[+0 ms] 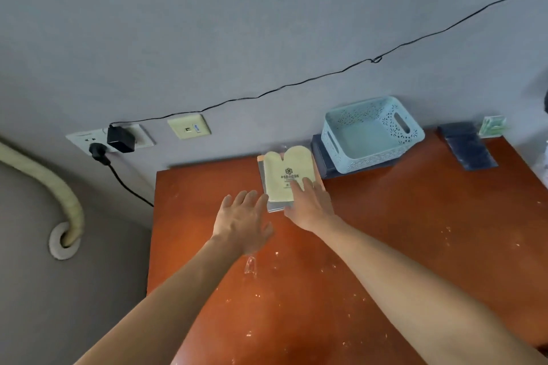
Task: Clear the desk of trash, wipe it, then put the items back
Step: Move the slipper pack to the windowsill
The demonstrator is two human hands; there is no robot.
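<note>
Fingers straight on both: right hand (pixel 308 204) flat on pale yellow packet (pixel 284 170), left hand (pixel 243 221) spread just left of it, holding nothing. Packet at far edge of desk (pixel 415 231); light blue basket (pixel 372 133) right of it.

Reddish-brown wooden worktop (pixel 385 246), flecked with pale specks.
Along its back edge lie a packet of yellow slippers (pixel 286 173), a dark flat book (pixel 321 161) carrying a pale blue perforated basket (pixel 372 135), a dark folder (pixel 467 145) and a small green-and-white pack (pixel 492 126).
</note>
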